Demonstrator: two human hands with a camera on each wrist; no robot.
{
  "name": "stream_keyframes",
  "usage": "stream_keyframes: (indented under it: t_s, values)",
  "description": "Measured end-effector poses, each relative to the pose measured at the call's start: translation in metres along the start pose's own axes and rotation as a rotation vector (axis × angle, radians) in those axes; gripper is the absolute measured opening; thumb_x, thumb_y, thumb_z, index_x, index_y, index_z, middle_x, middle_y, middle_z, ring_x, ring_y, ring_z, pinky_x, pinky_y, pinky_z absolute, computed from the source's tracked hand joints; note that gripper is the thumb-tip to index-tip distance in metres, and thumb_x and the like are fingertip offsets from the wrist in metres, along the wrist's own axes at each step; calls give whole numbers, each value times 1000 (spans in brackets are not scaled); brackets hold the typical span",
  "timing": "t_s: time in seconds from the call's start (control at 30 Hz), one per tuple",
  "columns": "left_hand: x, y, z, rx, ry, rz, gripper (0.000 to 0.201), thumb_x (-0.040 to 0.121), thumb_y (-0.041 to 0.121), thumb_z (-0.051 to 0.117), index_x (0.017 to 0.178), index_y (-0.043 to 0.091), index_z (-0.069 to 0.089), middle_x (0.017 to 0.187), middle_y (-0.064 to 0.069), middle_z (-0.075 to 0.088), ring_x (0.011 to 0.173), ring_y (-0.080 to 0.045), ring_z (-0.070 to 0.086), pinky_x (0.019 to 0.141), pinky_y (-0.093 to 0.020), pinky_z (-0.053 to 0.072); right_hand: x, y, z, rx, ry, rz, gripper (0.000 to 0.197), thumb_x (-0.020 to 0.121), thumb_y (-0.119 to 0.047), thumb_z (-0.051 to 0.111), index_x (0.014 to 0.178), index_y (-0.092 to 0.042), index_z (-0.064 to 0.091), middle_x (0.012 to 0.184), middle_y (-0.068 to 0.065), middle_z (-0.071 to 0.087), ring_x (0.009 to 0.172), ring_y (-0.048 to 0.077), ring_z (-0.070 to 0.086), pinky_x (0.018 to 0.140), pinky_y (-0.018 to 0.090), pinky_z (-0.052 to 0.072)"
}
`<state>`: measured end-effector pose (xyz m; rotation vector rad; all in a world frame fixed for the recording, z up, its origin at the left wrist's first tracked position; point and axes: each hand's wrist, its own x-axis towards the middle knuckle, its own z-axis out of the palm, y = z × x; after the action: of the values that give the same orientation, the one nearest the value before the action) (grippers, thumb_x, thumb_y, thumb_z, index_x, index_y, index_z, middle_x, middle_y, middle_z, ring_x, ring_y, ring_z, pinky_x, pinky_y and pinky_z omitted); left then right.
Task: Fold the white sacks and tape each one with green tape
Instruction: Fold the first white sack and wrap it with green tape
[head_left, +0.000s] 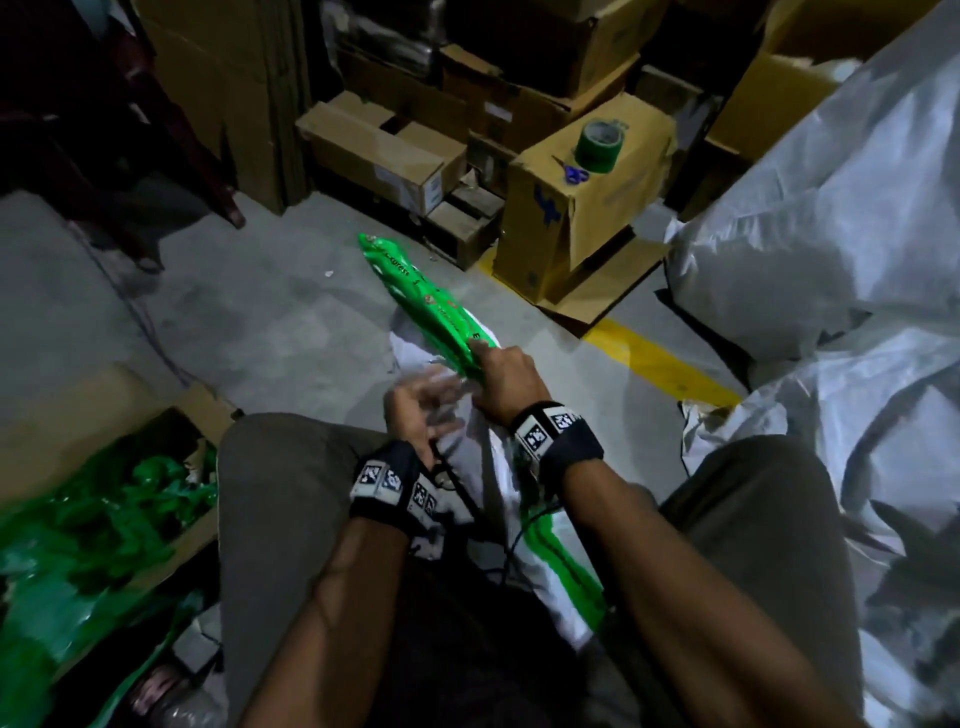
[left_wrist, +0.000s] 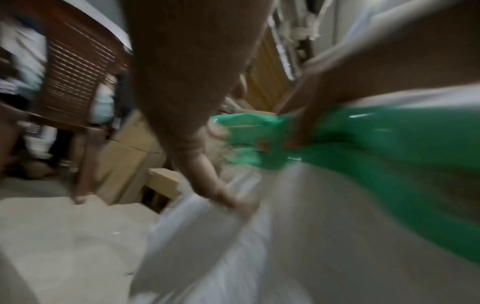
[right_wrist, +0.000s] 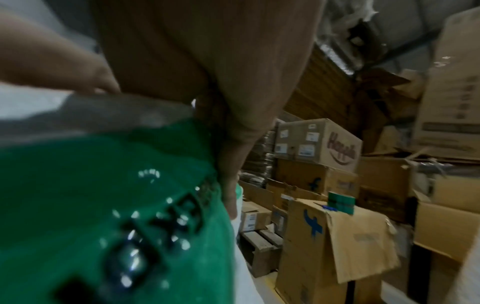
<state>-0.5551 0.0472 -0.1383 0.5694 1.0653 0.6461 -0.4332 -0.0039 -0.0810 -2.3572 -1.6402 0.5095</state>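
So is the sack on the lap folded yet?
Folded: the sack is a narrow bundle across the lap, green tape along it, under the right hand.

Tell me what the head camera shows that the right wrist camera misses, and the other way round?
Only the head view shows both hands: the left hand on the white sack and the right hand gripping the green tape strip. It also shows the yellow floor line and blue scissors. Only the right wrist view shows the black lettering on the tape close up and a "Happilo" box. Both show the tape roll on its cardboard box.
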Motion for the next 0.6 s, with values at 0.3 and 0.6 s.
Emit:
stream_keyframes:
  t_s: [0.3,0.6]
  values:
    - [31,29,5,19,91,119,22,105,18,50,118,3,61,98,-18,69,77,-27,68,73,-39,59,-30,-14,47,245,-196,-194,60,108,-28,37,161,-17,11,167,9,9,154,27,10,121,51,10]
    - [17,19,8,-209,-192,68,25,106,3,38,113,7,62,92,-1,76,80,-9,72,67,-22,57,28,-1,47,167,202,-244,52,109,-30,31,159,-20,22,168,-4,11,155,18,-2,124,44,7]
